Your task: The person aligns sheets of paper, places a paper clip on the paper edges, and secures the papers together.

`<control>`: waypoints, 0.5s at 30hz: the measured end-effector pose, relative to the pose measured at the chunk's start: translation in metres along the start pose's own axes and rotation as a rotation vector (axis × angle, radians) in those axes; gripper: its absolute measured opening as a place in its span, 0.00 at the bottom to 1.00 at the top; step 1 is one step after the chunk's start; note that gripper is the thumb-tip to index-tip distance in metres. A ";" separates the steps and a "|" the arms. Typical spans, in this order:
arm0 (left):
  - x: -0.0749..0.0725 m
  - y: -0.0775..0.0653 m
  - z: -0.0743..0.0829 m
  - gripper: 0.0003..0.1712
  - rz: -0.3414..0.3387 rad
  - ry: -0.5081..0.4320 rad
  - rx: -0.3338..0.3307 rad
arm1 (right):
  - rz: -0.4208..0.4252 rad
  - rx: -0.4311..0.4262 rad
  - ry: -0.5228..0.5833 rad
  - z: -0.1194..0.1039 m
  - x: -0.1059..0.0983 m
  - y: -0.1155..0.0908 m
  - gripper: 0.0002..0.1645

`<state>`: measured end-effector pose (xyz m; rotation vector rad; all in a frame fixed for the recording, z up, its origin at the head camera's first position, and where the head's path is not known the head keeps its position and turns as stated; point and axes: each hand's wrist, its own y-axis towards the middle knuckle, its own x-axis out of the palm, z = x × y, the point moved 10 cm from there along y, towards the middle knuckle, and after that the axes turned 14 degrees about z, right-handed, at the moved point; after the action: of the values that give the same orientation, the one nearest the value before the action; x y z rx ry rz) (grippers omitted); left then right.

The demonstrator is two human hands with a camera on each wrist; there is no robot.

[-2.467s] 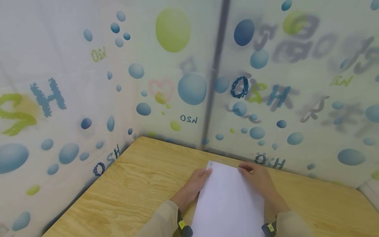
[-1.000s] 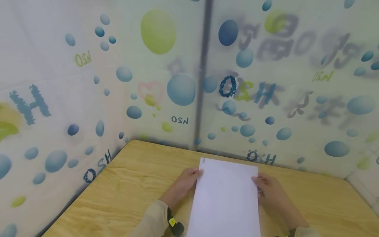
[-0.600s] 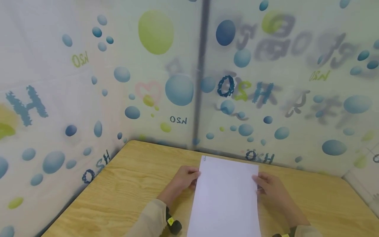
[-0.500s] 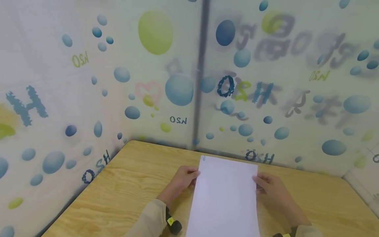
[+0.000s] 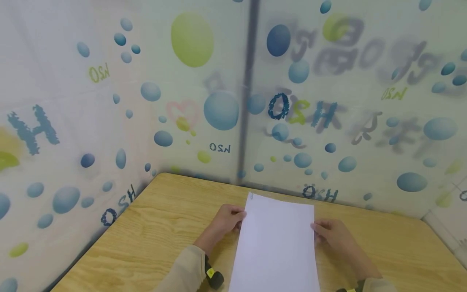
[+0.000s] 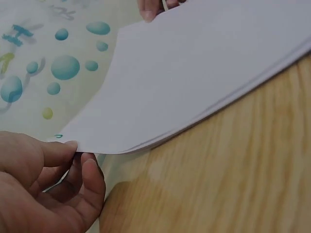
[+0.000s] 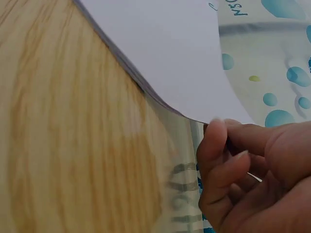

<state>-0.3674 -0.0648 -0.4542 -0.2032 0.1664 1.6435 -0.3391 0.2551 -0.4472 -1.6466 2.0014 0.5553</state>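
Note:
A stack of white paper sheets (image 5: pixel 277 243) has a paper clip (image 5: pixel 251 196) on its far left corner. My left hand (image 5: pixel 227 221) pinches the left edge near that corner, thumb on top and fingers curled beneath, as the left wrist view shows. On the opposite edge, my right hand (image 5: pixel 333 235) pinches the paper near the far right corner between thumb and fingers. In both wrist views the sheets (image 7: pixel 160 53) curve upward to the held corners, and layered edges show along the sides. The near end of the stack runs out of the head view.
A wooden table (image 5: pixel 157 227) lies under the paper. Behind it and to the left, pale curtain walls (image 5: pixel 197 93) with printed bubbles and letters stand close to the table's edge. Black wrist straps (image 5: pixel 214 278) sit at both sleeves.
Earlier my right hand was at the far right corner; it has since slid down to the right edge. The paper's right corner now bends inward a little. My left hand keeps its hold.

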 end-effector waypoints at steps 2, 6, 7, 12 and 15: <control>0.001 0.001 0.000 0.08 0.000 0.007 0.006 | 0.005 0.014 0.016 0.001 0.001 -0.001 0.18; 0.003 0.000 0.002 0.05 0.000 0.026 0.034 | 0.012 0.032 0.022 0.000 0.003 -0.003 0.18; 0.003 0.000 0.003 0.05 0.000 0.030 0.043 | 0.008 0.029 0.022 0.000 0.003 -0.004 0.19; 0.003 -0.003 0.008 0.08 0.013 0.052 0.068 | 0.020 0.045 0.022 0.000 0.007 -0.004 0.18; 0.003 -0.003 0.008 0.08 0.017 0.069 0.066 | 0.028 0.052 0.008 0.002 0.008 -0.004 0.17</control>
<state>-0.3649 -0.0595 -0.4473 -0.2090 0.2750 1.6465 -0.3360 0.2488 -0.4537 -1.5949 2.0303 0.5030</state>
